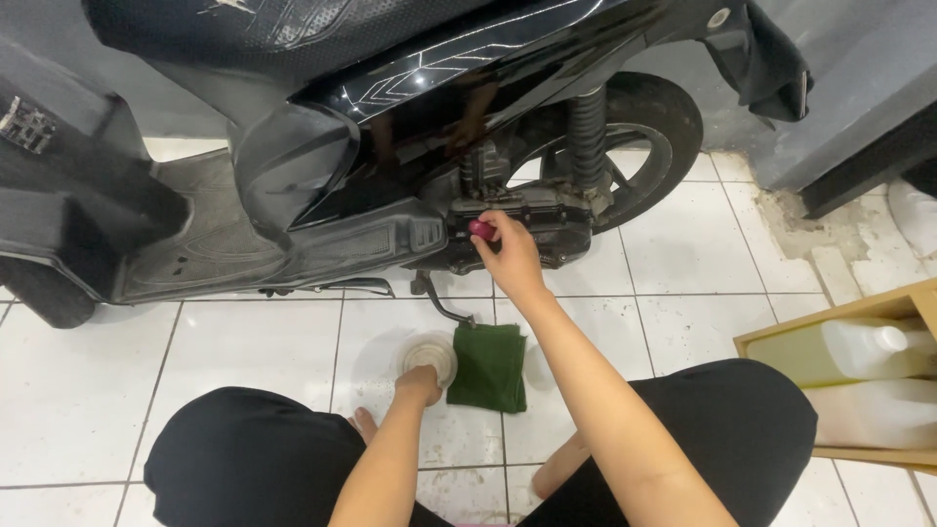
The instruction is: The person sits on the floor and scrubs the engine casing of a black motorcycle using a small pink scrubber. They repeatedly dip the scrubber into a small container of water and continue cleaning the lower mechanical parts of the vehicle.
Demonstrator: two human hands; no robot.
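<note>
Crouching by the scooter, we pinch a red cap with right-hand fingers while our left hand grips a clear cup.

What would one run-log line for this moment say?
right hand: pinching red cap at scooter engine | left hand: on clear funnel | green cloth: beside

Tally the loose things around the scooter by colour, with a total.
Red: 1, the small cap in the right hand at the engine case.
Green: 1, the folded cloth.
Clear: 1, the funnel under the left hand.
Pale: 2, jugs in the wooden crate.
Total: 5.
</note>
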